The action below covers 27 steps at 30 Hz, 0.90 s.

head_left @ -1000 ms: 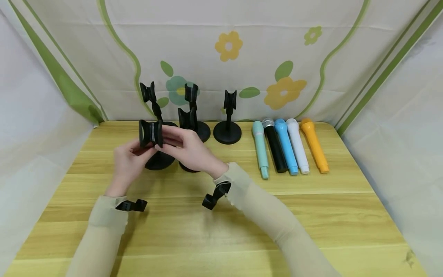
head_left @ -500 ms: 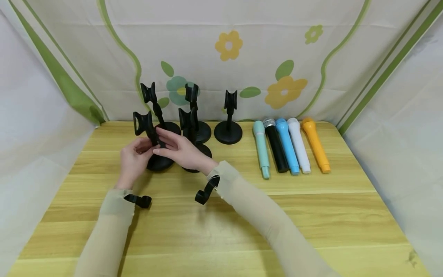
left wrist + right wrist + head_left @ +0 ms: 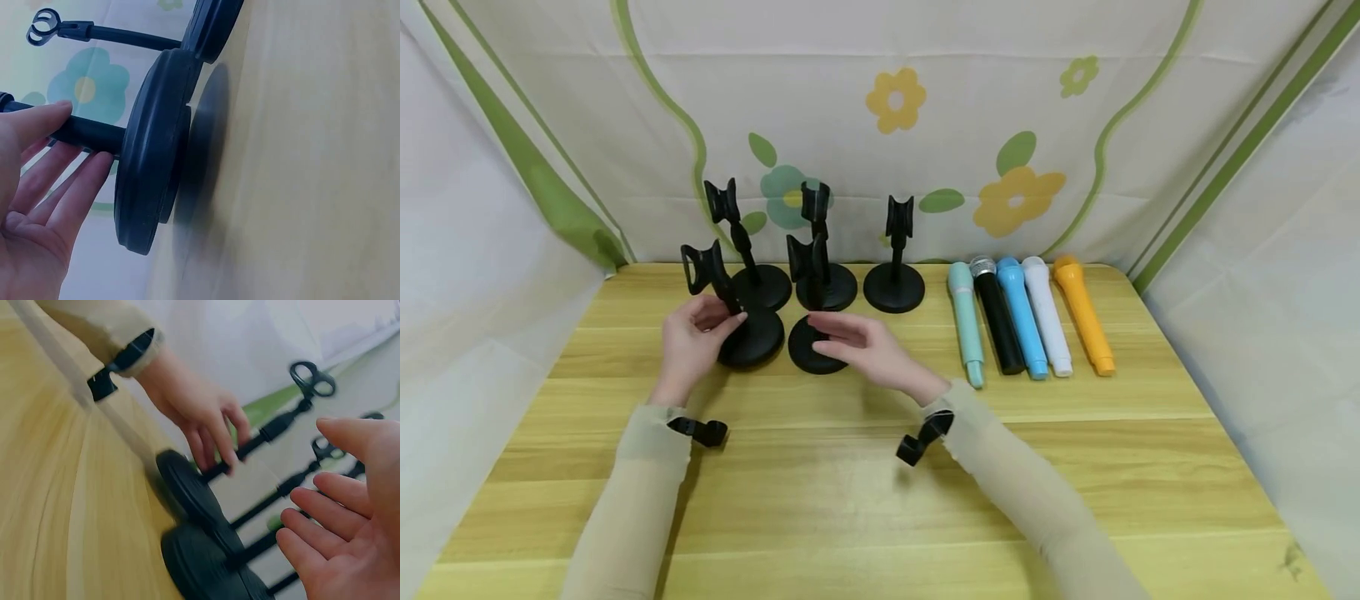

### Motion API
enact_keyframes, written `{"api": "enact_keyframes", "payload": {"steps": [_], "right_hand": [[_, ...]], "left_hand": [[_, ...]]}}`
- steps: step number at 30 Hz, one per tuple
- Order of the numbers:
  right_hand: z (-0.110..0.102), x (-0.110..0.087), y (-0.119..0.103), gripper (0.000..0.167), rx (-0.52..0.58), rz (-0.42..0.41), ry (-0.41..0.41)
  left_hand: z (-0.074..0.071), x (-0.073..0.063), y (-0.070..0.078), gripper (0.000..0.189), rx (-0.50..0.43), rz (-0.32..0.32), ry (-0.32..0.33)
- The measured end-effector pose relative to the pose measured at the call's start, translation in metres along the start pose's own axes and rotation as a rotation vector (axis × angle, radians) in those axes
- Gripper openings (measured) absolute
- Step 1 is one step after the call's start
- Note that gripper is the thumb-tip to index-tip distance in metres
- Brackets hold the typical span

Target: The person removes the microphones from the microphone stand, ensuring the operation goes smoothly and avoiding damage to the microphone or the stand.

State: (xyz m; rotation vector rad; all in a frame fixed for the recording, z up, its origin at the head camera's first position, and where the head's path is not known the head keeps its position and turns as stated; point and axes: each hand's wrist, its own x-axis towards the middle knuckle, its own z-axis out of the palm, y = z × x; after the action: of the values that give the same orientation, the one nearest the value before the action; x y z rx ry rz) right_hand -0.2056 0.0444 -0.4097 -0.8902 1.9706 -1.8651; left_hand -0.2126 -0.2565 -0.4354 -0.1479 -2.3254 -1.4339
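In the head view my left hand (image 3: 688, 346) pinches the pole of a black microphone stand (image 3: 752, 342) at the front left. Its clip leans left, and in the left wrist view a shadow shows beside the tilted round base (image 3: 150, 150). My right hand (image 3: 876, 354) is held with fingers extended and nothing in it, beside another black microphone stand (image 3: 807, 350) whose base it partly covers. The right wrist view shows the right palm (image 3: 340, 569) with its fingers apart from the poles.
Behind are three more black stands, left (image 3: 763, 290), middle (image 3: 841, 290) and right (image 3: 893, 289). To the right lie several microphones: light green (image 3: 966, 321), black (image 3: 997, 325), blue (image 3: 1022, 321), white (image 3: 1047, 317) and orange (image 3: 1084, 317). A flowered curtain (image 3: 842, 33) hangs behind the table.
Both hands held the front-left stand with its clip toward the camera; it was then turned and lowered. The right hand has left it and moved right; the left still grips it.
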Motion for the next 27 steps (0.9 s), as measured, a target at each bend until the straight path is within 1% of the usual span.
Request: {"api": "enact_keyframes", "payload": {"steps": [4,11,15,18,20,24,27], "right_hand": [[-0.02,-0.02,0.002,0.045,-0.005,0.012,0.07],[-0.051,-0.048,-0.003,0.043,-0.034,0.037,0.177],[-0.069,-0.061,-0.007,0.044,-0.076,0.046,0.222],[-0.082,-0.07,-0.009,0.045,-0.118,0.049,0.265],[-0.091,-0.076,-0.01,0.046,-0.14,0.051,0.293],[-0.106,-0.083,-0.011,0.048,-0.147,0.038,0.342],[-0.117,-0.087,-0.012,0.049,-0.152,0.022,0.378]], "left_hand": [[-0.003,-0.003,0.001,0.022,0.004,0.002,-0.009],[-0.007,-0.007,-0.004,0.024,0.056,-0.055,-0.053],[-0.007,-0.011,-0.007,0.022,0.08,-0.043,-0.066],[-0.005,-0.013,-0.008,0.022,0.079,-0.036,-0.071],[-0.003,-0.012,-0.009,0.023,0.075,-0.044,-0.069],[-0.003,-0.013,-0.007,0.025,0.055,-0.061,-0.071],[-0.006,-0.012,-0.006,0.03,0.038,-0.076,-0.091]]}}
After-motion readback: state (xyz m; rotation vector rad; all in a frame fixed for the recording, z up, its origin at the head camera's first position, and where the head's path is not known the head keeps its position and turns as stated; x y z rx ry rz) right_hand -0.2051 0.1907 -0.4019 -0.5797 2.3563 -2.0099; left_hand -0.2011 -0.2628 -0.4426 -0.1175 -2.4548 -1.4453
